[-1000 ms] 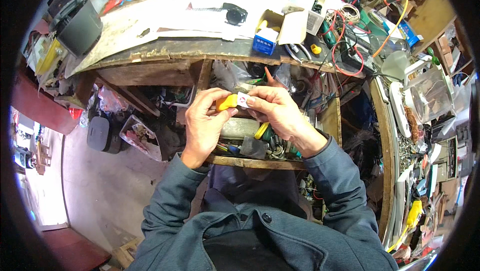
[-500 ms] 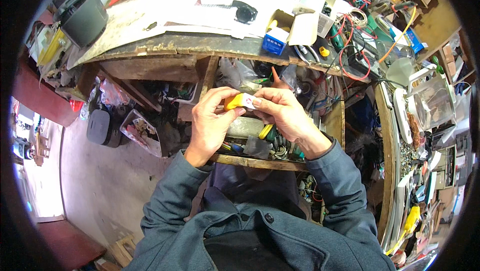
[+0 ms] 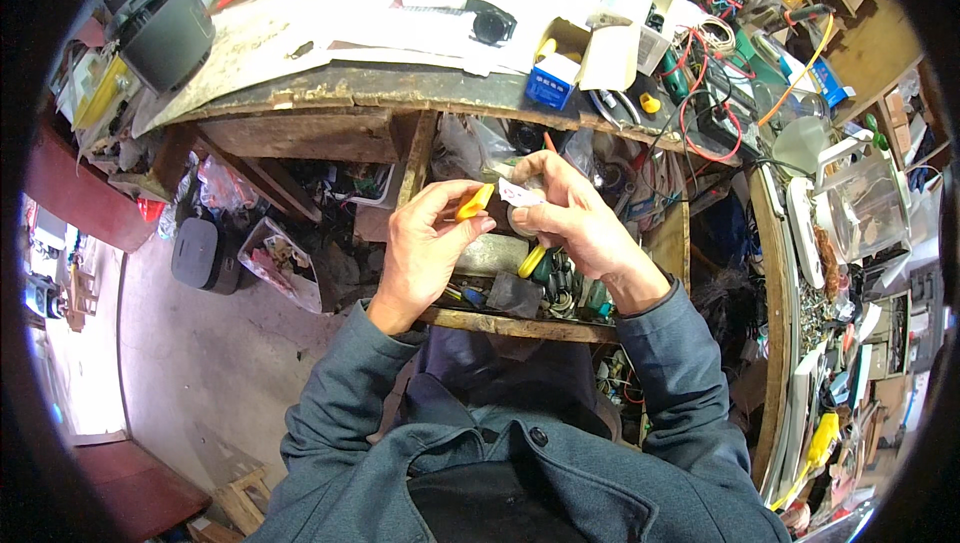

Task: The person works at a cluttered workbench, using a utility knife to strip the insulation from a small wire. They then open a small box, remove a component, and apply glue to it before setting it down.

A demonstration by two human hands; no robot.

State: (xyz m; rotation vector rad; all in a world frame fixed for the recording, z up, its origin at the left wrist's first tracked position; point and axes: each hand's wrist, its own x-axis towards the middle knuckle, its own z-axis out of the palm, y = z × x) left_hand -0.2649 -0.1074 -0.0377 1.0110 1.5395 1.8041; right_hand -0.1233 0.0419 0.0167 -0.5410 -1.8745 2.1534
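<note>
Between the thumb and fingers of my left hand is a small yellow-orange piece, its exact kind unclear. My right hand pinches a small white slip with a printed mark, a short gap away from the yellow piece. Both hands are raised over an open drawer. Inside it lie a whitish rounded object, a yellow-handled tool, a dark flat square and other small tools, partly hidden by my hands.
Beyond the drawer stands a worn workbench with a black wristwatch, a blue-and-white box and red wires. A grey bin sits at its far left. Cluttered shelving runs along the right.
The white slip has come away from the yellow piece. My right hand has shifted slightly right and turned with the slip; my left hand keeps the yellow piece, now tilted.
</note>
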